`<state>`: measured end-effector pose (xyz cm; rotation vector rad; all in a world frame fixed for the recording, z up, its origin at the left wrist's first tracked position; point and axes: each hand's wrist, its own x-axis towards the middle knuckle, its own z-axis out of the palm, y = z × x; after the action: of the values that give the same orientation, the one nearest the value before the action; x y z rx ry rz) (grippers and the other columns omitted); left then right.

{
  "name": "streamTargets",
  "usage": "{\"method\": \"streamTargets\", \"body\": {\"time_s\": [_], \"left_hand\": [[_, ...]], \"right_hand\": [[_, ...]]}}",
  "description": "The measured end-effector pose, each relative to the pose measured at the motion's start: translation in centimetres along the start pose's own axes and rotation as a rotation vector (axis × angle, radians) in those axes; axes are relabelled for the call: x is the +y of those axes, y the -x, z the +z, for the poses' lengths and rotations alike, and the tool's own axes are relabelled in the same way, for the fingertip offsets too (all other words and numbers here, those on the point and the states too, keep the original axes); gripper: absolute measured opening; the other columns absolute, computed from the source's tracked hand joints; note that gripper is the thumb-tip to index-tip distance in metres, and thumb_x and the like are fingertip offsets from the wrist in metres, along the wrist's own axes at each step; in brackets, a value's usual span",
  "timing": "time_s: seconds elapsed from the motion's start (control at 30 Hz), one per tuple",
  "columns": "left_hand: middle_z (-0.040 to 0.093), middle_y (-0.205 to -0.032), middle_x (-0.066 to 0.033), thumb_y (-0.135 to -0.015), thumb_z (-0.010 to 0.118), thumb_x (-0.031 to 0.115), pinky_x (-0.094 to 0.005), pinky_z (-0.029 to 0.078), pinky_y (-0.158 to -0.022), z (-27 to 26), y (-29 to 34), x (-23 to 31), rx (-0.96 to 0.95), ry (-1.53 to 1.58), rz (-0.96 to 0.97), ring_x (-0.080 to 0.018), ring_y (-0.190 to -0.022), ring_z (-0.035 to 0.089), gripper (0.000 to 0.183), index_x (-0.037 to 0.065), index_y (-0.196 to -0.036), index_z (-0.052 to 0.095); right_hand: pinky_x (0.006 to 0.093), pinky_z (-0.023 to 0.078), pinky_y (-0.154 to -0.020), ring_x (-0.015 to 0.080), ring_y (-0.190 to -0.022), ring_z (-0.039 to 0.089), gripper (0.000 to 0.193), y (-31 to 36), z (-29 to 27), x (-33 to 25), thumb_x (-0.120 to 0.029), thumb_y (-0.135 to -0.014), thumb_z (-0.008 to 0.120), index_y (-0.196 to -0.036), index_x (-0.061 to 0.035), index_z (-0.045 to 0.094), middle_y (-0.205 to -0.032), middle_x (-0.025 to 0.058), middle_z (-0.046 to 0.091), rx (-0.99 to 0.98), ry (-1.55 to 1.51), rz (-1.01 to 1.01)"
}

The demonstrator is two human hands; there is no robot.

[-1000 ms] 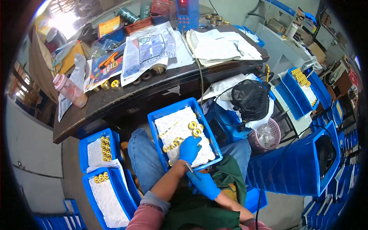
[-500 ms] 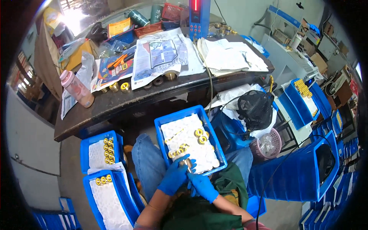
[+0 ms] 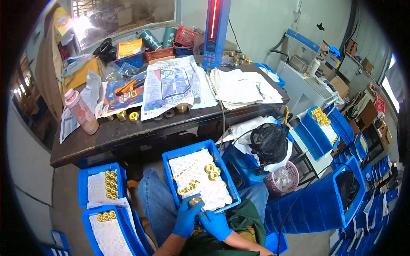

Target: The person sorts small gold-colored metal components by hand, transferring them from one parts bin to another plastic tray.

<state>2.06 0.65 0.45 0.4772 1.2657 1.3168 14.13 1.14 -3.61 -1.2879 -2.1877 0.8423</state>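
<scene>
At the far left, beside the person's leg, one blue tray (image 3: 81, 184) holds two columns of brass rings (image 3: 111, 184) on a pale liner, and a nearer blue tray (image 3: 88, 229) has three in a row along its far end. Such even spacing seems worth copying, since it should spare the rims from knocking together.

To the right, the gloved left hand (image 3: 186, 219) has its fingers curled round a brass part (image 3: 195, 200), which sits at the near-left corner of the lap tray (image 3: 225, 178). A light, steady grip on the outer wall would likely serve best, leaving the end face and bore uncovered. Holding it low here seems wise too, as a slip could then fall on the soft white lining (image 3: 212, 190) rather than the floor.

The gloved right hand (image 3: 217, 225) comes in just beside it, fingers bent toward the part; whether it grips anything I cannot tell. Any contact from that side should be square and gentle, clear of the loose rings (image 3: 209, 168) beyond.
</scene>
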Motion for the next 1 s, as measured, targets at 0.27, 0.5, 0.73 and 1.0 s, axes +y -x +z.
{"method": "streamTargets", "body": {"time_s": [0.27,0.5,0.73,1.0], "left_hand": [[0.052,-0.118,-0.0156,-0.084,0.05,0.002,-0.0292,0.045,-0.087,-0.1,0.8,2.1,-0.236,0.047,0.014,-0.0202,-0.105,0.052,0.054,0.003,-0.135,0.031],[0.052,-0.116,-0.0137,-0.077,0.059,-0.004,-0.0276,0.046,-0.083,-0.4,0.3,0.0,-0.128,0.076,0.01,-0.0182,-0.099,0.053,0.065,0.003,-0.135,0.031],[0.055,-0.11,-0.011,-0.077,0.061,0.0,-0.0272,0.046,-0.081,-4.4,0.6,-0.2,0.108,-0.005,0.08,-0.0161,-0.092,0.055,0.05,0.002,-0.124,0.045],[0.056,-0.101,-0.0084,-0.076,0.065,0.004,-0.0277,0.046,-0.079,-16.8,4.2,7.0,0.905,-0.514,0.478,-0.0143,-0.088,0.054,0.042,0.001,-0.115,0.052]], "right_hand": [[0.0262,0.044,-0.04,0.0139,-0.045,0.057,0.027,-0.1,-0.7,-0.4,-0.021,-0.09,0.051,-0.078,0.0017,0.058,-0.063,0.0098,0.061,-0.107,-0.519,0.303],[0.0268,0.045,-0.041,0.014,-0.046,0.057,0.026,0.5,-1.0,-1.9,-0.022,-0.092,0.048,-0.083,0.001,0.057,-0.065,0.0087,0.061,-0.199,-0.621,0.403],[0.0292,0.047,-0.042,0.0164,-0.048,0.059,0.032,0.5,1.2,-1.0,-0.032,-0.089,0.053,-0.084,-0.0002,0.059,-0.064,0.0089,0.061,-0.367,-0.364,0.257],[0.0271,0.044,-0.039,0.0149,-0.043,0.054,0.034,-0.2,-0.9,-1.6,-0.032,-0.089,0.051,-0.091,0.0006,0.057,-0.065,0.0098,0.06,-0.477,-0.59,0.536]]}}
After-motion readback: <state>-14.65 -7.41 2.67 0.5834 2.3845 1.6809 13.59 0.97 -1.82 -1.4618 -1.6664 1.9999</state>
